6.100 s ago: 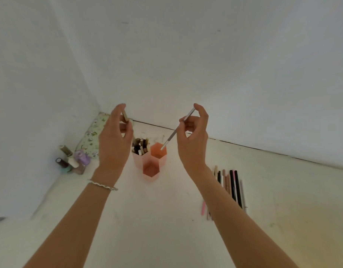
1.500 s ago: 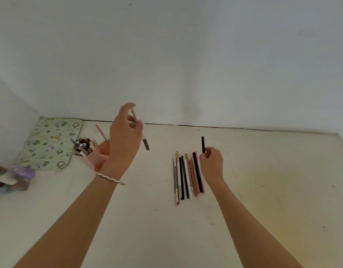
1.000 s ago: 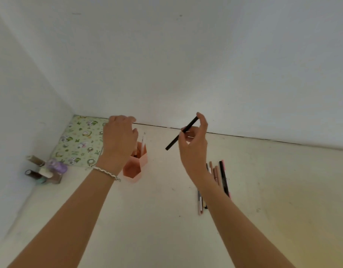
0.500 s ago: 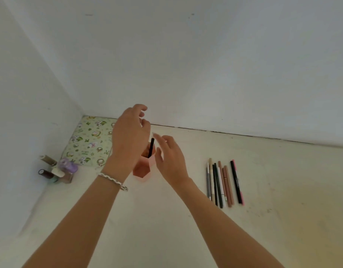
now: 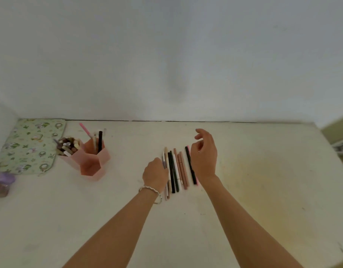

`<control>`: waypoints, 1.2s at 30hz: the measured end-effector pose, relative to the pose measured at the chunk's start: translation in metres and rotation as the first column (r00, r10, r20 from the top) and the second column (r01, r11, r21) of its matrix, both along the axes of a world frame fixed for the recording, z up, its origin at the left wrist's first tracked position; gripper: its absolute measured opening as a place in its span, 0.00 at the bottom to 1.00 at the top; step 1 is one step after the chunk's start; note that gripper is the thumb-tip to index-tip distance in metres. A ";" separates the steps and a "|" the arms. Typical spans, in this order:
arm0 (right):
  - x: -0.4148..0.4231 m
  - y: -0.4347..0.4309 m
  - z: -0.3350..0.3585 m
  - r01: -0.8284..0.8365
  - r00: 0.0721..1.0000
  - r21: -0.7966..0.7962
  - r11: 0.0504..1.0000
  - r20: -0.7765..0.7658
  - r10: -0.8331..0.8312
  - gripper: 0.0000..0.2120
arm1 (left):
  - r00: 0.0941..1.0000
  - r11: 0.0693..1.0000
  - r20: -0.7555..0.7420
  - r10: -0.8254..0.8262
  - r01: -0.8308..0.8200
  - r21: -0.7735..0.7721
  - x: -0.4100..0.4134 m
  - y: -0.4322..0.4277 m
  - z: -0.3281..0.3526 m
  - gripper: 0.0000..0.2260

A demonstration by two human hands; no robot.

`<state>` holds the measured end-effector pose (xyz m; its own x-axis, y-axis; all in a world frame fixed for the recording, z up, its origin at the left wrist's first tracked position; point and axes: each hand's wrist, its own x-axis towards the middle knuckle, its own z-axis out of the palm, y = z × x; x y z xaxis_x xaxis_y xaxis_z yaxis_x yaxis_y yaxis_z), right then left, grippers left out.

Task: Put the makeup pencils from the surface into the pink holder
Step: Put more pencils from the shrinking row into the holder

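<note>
The pink holder, made of hexagonal cups, stands at the left of the pale surface. Its back cup holds a black, a pink and a pale pencil; its left cup is packed with several brown and cream ones. Several makeup pencils lie side by side in a row at the middle. My left hand rests curled on the row's left edge, its fingertips at a grey pencil; the grip is hidden. My right hand hovers empty with fingers apart at the row's right end, beside a black pencil.
A floral pouch lies flat in the back left corner. Small purple bottles stand at the left edge. A white wall runs along the back, and the surface ends at the far right.
Both hands have left the holder and moved right to the pencil row. The black pencil now stands in the holder's back cup, and my right hand is empty.
</note>
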<state>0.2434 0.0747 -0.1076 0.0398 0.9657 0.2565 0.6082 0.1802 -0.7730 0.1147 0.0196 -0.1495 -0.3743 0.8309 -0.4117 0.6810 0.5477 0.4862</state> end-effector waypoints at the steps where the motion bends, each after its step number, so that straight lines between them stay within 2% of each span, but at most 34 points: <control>1: 0.008 -0.001 -0.003 0.013 1.000 -0.014 1.000 -0.005 -0.013 0.19 | 1.000 1.000 -0.011 0.008 -0.008 0.001 0.002 0.001 -0.002 0.08; 5: 0.027 -0.006 -0.018 0.050 0.998 -0.085 0.995 -0.025 -0.052 0.19 | 0.999 0.999 0.011 0.033 -0.033 -0.004 -0.002 0.007 0.001 0.06; 8: 0.032 -0.005 -0.027 0.077 0.997 -0.170 0.982 -0.014 -0.081 0.17 | 0.994 0.987 0.081 0.078 -0.088 0.133 -0.012 0.014 0.012 0.09; 11: 0.030 -0.001 -0.038 0.053 0.991 -0.337 0.940 0.133 -0.008 0.14 | 0.983 0.935 0.157 0.091 -0.139 0.326 -0.026 0.022 0.033 0.25; 14: 0.021 -0.004 -0.048 0.016 0.951 -0.462 0.887 0.282 0.130 0.13 | 0.969 0.894 0.230 0.092 -0.182 0.410 -0.037 0.025 0.051 0.36; 18: 0.009 -0.009 -0.056 0.031 0.853 -0.460 0.887 0.475 0.216 0.06 | 0.959 0.867 0.269 0.089 -0.207 0.453 -0.045 0.019 0.056 0.34; 22: 0.003 -0.008 -0.057 0.036 0.819 -0.425 0.904 0.532 0.218 0.07 | 0.953 0.843 0.273 0.132 -0.253 0.474 -0.053 0.013 0.053 0.31; 25: 0.001 -0.005 -0.052 0.041 0.897 -0.371 0.928 0.423 0.130 0.08 | 0.946 0.819 0.294 0.141 -0.278 0.502 -0.063 0.011 0.057 0.26; 26: 0.000 -0.003 -0.047 0.049 0.942 -0.330 0.943 0.330 0.067 0.08 | 0.944 0.800 0.298 0.141 -0.286 0.527 -0.069 0.011 0.062 0.25; 28: -0.007 0.002 -0.032 0.038 0.994 -0.248 0.968 0.109 -0.011 0.17 | 0.952 0.731 0.262 0.161 -0.293 0.616 -0.092 0.011 0.077 0.22; 32: -0.039 0.010 0.009 -0.076 0.961 -0.078 0.994 -0.270 0.052 0.35 | 0.954 0.563 0.091 0.286 -0.244 0.790 -0.155 0.006 0.112 0.17; 34: -0.062 0.009 0.024 -0.117 0.929 -0.006 0.993 -0.354 0.108 0.38 | 0.944 0.544 0.032 0.327 -0.216 0.811 -0.178 0.000 0.120 0.14; 36: -0.085 0.004 0.032 -0.156 0.912 0.031 0.987 -0.380 0.156 0.39 | 0.942 0.583 -0.011 0.335 -0.198 0.788 -0.188 -0.005 0.120 0.13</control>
<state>0.1587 0.0791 -0.0751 -0.0166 0.9675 0.2523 0.2326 0.2492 -0.9401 -0.0737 0.0145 -0.0298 -0.6282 0.6638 0.4059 0.6649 0.1872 0.7230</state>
